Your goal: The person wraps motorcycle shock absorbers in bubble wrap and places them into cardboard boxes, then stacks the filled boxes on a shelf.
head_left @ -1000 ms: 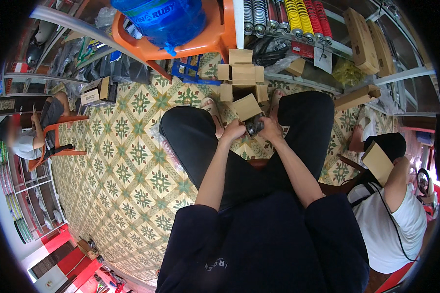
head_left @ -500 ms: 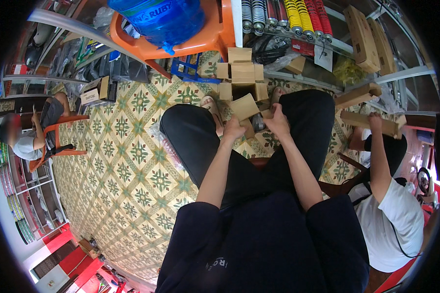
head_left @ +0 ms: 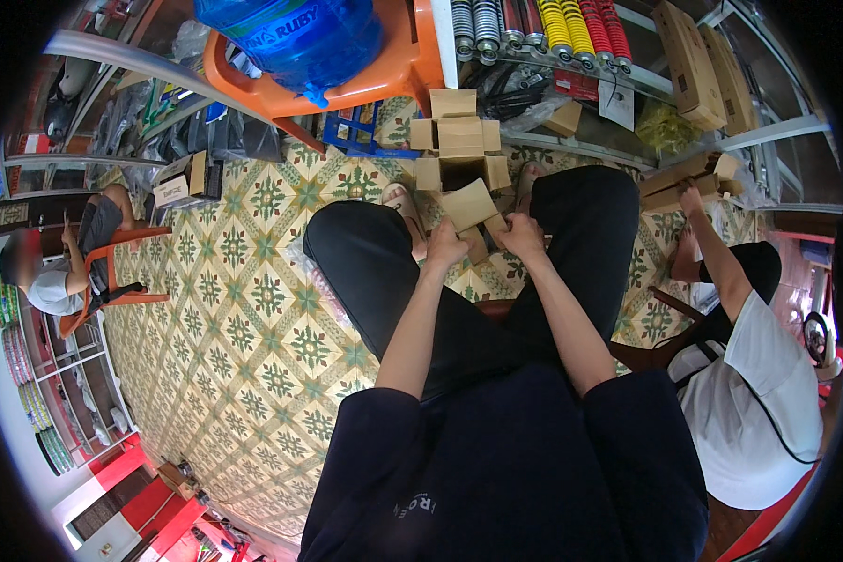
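Between my knees I hold a small brown cardboard box with raised flaps (head_left: 469, 204). My left hand (head_left: 448, 245) is closed on its left side. My right hand (head_left: 523, 238) pinches a flap on the right side, fingers partly hidden. Just beyond it, between my feet, stands an open cardboard box (head_left: 427, 175) with its flaps spread and a dark inside. Another cardboard box with spread flaps (head_left: 461, 138) stands right behind that one.
An orange plastic chair (head_left: 412, 47) bears a blue water jug (head_left: 295, 42). A blue plastic crate (head_left: 351, 129) lies beside it. Coloured shock absorbers (head_left: 571, 28) line the shelf. To my right, a co-worker handles a long cardboard box (head_left: 660, 194); another person (head_left: 61, 281) sits far left.
My right hand has shifted left, bringing its flap close against the box in my left hand. The co-worker's arm and long box have moved away toward the shelf.
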A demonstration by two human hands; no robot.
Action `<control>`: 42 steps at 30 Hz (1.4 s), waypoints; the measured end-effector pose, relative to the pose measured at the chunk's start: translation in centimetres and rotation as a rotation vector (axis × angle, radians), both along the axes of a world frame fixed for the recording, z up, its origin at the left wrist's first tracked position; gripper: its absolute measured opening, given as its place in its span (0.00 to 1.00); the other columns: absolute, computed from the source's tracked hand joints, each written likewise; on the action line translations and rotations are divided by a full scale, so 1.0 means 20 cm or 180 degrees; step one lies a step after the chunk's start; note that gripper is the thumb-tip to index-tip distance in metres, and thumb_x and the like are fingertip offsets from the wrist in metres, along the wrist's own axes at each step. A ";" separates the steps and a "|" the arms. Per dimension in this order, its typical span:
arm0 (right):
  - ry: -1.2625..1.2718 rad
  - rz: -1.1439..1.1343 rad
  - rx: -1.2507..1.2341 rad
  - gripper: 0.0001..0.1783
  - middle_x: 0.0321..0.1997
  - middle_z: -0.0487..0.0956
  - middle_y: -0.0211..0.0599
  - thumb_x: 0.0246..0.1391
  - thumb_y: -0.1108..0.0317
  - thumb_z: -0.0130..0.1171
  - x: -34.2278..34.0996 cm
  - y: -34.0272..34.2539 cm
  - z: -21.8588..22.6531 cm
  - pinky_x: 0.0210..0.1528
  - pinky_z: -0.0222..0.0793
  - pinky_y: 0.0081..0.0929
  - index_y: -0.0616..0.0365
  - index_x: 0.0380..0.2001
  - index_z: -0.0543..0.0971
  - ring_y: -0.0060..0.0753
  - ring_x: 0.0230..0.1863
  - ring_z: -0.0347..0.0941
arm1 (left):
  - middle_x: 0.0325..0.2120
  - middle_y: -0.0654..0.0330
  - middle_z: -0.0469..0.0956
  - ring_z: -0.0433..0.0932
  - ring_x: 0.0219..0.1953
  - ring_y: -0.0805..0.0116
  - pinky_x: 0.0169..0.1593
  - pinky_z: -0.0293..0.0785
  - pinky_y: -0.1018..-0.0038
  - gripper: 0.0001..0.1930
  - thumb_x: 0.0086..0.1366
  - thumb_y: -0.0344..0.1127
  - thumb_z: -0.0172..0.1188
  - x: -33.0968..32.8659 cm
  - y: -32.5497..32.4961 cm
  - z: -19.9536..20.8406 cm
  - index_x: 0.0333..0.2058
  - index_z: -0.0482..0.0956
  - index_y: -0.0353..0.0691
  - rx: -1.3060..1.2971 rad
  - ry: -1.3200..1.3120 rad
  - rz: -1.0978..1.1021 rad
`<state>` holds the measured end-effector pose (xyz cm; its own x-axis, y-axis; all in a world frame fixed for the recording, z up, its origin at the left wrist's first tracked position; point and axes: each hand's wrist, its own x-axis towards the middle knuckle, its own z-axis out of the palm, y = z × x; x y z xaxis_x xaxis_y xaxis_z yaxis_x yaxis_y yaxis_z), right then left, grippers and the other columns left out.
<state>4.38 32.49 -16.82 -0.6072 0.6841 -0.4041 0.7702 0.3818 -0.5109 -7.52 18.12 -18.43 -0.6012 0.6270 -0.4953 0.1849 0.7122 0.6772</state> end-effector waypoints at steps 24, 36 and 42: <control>0.1008 -0.0916 -0.1490 0.13 0.30 0.81 0.39 0.44 0.71 0.60 -0.01 0.03 -0.14 0.32 0.73 0.28 0.60 0.35 0.82 0.32 0.33 0.79 | 0.63 0.38 0.47 0.55 0.63 0.38 0.64 0.57 0.59 0.36 0.63 0.41 0.53 0.08 -0.05 0.16 0.66 0.47 0.41 -0.0002 0.0697 -0.1416; 0.0858 -0.1397 -0.1872 0.16 0.38 0.77 0.34 0.53 0.63 0.56 -0.05 0.01 -0.02 0.34 0.78 0.29 0.60 0.43 0.76 0.30 0.40 0.76 | 0.62 0.37 0.45 0.60 0.56 0.29 0.59 0.62 0.52 0.40 0.65 0.45 0.52 0.12 -0.02 0.15 0.68 0.37 0.46 -0.0110 0.1038 -0.1484; 0.1144 -0.1451 -0.1814 0.17 0.36 0.79 0.36 0.48 0.62 0.62 -0.05 0.02 -0.08 0.26 0.76 0.28 0.61 0.39 0.77 0.31 0.34 0.77 | 0.64 0.37 0.42 0.61 0.57 0.35 0.60 0.62 0.55 0.40 0.66 0.49 0.50 0.14 0.00 0.15 0.68 0.37 0.48 -0.0455 0.1229 -0.1612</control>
<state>3.39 32.91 -18.41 -0.4775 0.6434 -0.5983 0.5390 -0.3233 -0.7778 -4.74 18.21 -15.52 -0.4000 0.8234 -0.4025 0.7323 0.5512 0.3999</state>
